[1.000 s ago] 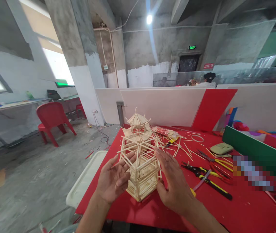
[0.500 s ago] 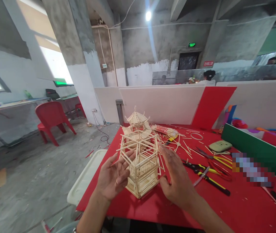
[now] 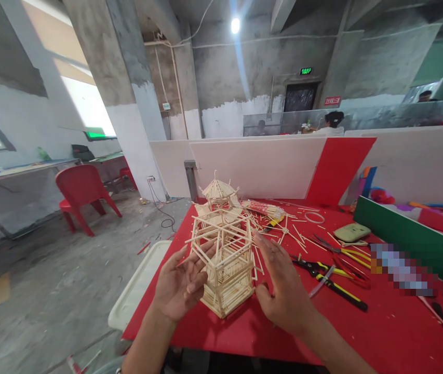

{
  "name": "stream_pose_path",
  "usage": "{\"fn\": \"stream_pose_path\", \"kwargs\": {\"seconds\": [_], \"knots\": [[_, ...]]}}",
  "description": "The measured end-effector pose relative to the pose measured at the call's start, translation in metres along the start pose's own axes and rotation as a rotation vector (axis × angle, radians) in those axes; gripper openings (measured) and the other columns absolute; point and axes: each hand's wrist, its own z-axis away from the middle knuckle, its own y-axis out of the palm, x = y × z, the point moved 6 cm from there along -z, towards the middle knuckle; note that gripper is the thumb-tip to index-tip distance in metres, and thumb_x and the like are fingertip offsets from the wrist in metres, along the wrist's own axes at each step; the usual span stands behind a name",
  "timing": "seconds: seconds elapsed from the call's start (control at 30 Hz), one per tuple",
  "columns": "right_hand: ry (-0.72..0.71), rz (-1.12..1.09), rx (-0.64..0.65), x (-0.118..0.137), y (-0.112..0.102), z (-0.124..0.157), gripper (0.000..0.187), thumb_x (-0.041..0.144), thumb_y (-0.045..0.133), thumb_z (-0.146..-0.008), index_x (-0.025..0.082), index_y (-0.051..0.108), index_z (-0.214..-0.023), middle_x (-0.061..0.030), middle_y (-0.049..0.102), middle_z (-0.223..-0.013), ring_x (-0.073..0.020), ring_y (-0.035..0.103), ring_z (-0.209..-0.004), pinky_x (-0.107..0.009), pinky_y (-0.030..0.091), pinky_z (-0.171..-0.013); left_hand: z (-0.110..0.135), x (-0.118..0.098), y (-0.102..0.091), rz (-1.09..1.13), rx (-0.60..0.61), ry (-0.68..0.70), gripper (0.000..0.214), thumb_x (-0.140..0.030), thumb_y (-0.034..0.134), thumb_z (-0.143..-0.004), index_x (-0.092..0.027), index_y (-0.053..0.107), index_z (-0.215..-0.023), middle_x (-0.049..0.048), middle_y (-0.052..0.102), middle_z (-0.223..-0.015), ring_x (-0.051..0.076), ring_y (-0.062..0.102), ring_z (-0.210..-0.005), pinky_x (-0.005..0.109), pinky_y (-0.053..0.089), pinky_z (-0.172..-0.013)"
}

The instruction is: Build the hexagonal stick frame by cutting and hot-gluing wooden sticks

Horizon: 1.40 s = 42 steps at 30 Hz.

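Observation:
A six-sided frame model made of thin wooden sticks stands on the red tabletop between my hands. On its left side is my left hand, palm turned up and fingers loosely apart, some fingertips showing behind the upper sticks. My right hand is held along the model's right side, fingers stretched and thumb apart. Neither hand grips anything; whether the fingertips touch the sticks I cannot tell. Right behind the frame is a stick-built pavilion with a pointed roof.
Loose sticks lie behind my right hand. To the right are yellow-and-black pliers, red-and-yellow pliers, a green pouch and a green board. A red chair stands on the floor at left; people sit beyond the white partition.
The camera view has shifted very slightly. My hands and the stick model keep practically the same positions.

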Motion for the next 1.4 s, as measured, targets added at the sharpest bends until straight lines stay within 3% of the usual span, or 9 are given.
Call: {"fn": "stream_pose_path", "kwargs": {"seconds": [0.43,0.63,1.03,1.17,1.3,1.4], "knots": [[-0.002,0.014,-0.009,0.000,-0.002,0.001,0.090,0.003,0.043,-0.070,0.018,0.013,-0.153,-0.0094,0.030,-0.155,-0.0254,0.025,-0.144,-0.052,0.029,-0.115,0.000,-0.001,-0.003,-0.038,-0.030,0.012,0.052,-0.038,0.040,-0.092,-0.009,0.045,-0.135,0.0202,0.069,-0.110,0.008,0.048,-0.040,0.016,0.034,-0.030],[0.001,-0.007,-0.003,0.001,-0.004,-0.001,0.092,0.003,0.043,-0.070,0.019,0.010,-0.154,-0.0092,0.029,-0.156,-0.0254,0.026,-0.143,-0.053,0.028,-0.116,0.008,-0.001,0.000,-0.052,-0.107,0.014,0.053,-0.037,0.041,-0.092,-0.010,0.040,-0.137,0.0189,0.070,-0.106,0.007,0.046,-0.039,0.016,0.036,-0.030],[0.019,-0.099,-0.055,0.005,-0.022,0.010,0.092,0.002,0.042,-0.071,0.020,0.009,-0.154,-0.0069,0.027,-0.157,-0.0246,0.025,-0.144,-0.052,0.026,-0.116,0.061,-0.002,-0.012,-0.208,-0.475,0.232,0.036,-0.020,0.053,-0.086,-0.009,0.057,-0.120,0.0163,0.065,-0.121,0.007,0.051,-0.048,0.018,0.045,-0.037],[0.066,-0.133,-0.062,-0.002,-0.029,0.021,0.088,0.005,0.043,-0.075,0.021,0.009,-0.154,-0.0077,0.029,-0.156,-0.0252,0.026,-0.143,-0.052,0.027,-0.116,0.078,0.024,-0.023,-0.334,-0.562,0.286,0.027,-0.020,0.059,-0.083,-0.009,0.065,-0.107,0.0104,0.070,-0.098,0.007,0.053,-0.051,0.018,0.047,-0.044],[0.135,-0.173,-0.063,-0.012,-0.038,0.040,0.084,0.007,0.044,-0.076,0.024,0.015,-0.153,-0.0074,0.033,-0.154,-0.0249,0.031,-0.141,-0.051,0.031,-0.114,0.078,0.073,-0.028,-0.544,-0.578,0.210,0.032,-0.038,0.067,-0.079,-0.013,0.068,-0.098,0.0073,0.069,-0.090,0.009,0.056,-0.050,0.018,0.040,-0.037],[0.228,-0.267,-0.051,-0.027,-0.041,0.054,0.083,0.008,0.043,-0.076,0.027,0.018,-0.152,-0.0058,0.036,-0.152,-0.0237,0.033,-0.140,-0.050,0.032,-0.114,0.075,0.103,-0.035,-0.665,-0.661,0.189,0.035,-0.042,0.075,-0.071,-0.014,0.068,-0.091,0.0065,0.069,-0.084,0.010,0.058,-0.050,0.018,0.040,-0.039]]}}
